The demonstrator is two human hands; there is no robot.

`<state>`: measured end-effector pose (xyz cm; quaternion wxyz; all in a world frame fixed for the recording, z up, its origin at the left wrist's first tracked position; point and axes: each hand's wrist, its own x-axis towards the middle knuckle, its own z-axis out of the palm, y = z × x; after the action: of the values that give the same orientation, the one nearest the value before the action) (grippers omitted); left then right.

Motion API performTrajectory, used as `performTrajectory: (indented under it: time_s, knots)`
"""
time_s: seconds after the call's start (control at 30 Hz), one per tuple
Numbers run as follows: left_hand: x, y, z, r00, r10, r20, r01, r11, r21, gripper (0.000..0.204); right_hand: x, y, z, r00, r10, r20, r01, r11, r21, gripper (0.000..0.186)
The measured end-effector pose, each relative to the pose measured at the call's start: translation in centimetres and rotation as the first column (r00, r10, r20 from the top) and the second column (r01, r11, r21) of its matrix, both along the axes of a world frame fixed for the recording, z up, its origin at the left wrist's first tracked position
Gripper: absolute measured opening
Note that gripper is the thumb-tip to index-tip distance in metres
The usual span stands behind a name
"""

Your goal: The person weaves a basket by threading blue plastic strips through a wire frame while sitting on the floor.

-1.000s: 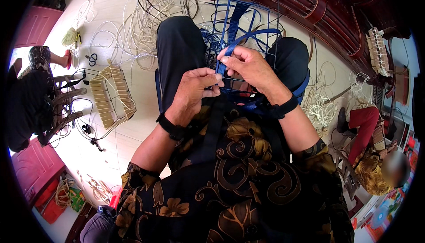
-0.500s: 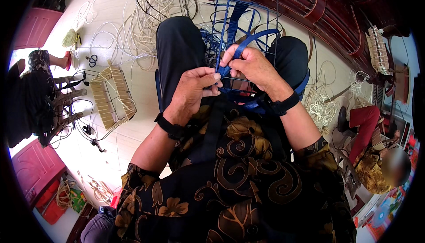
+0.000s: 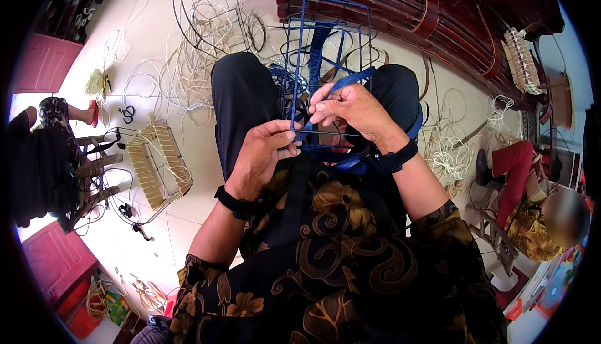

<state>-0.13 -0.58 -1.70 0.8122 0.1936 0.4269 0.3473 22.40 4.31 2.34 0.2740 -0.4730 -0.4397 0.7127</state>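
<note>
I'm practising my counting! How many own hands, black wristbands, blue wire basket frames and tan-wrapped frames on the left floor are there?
Own hands: 2 (left hand, right hand)
Black wristbands: 2 (left wristband, right wristband)
Blue wire basket frame: 1
Tan-wrapped frame: 1
Total: 6

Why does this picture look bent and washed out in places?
Head view: wide lens bends edges near the rim; light whitens the floor at left; a person's head at far right is blurred; left hand and right hand look fairly sharp.
</note>
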Motion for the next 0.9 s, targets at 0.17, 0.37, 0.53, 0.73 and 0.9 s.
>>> performTrajectory:
  time_s: [0.17,0.37,0.53,0.73,0.9]
  knots:
    - [-0.1,-0.1,-0.4,1.0,0.002,0.007,-0.002,1.0,0.009,0.016,0.3,0.1,0.5,0.99,-0.122,0.069,0.111,0.983,0.144,0.018]
    - [0.1,0.0,-0.2,1.0,-0.006,-0.026,0.007,1.0,0.02,0.016,-0.1,-0.4,3.9,0.98,-0.149,0.135,0.116,0.967,0.226,0.018]
    - [0.2,0.0,0.8,1.0,0.017,-0.002,-0.017,1.0,-0.011,0.015,-2.6,-0.7,3.0,0.942,-0.083,0.325,0.004,0.972,0.235,0.025]
    - [-0.1,-0.4,0.3,0.999,0.035,0.011,-0.035,0.999,-0.021,0.02,-3.6,0.0,1.4,0.852,-0.034,0.523,-0.163,0.931,0.326,0.02]
    - [0.6,-0.7,1.1,0.988,0.079,-0.13,-0.072,0.996,0.059,0.02,-4.1,-0.4,1.5,0.88,-0.131,0.456,-0.13,0.858,0.496,0.022]
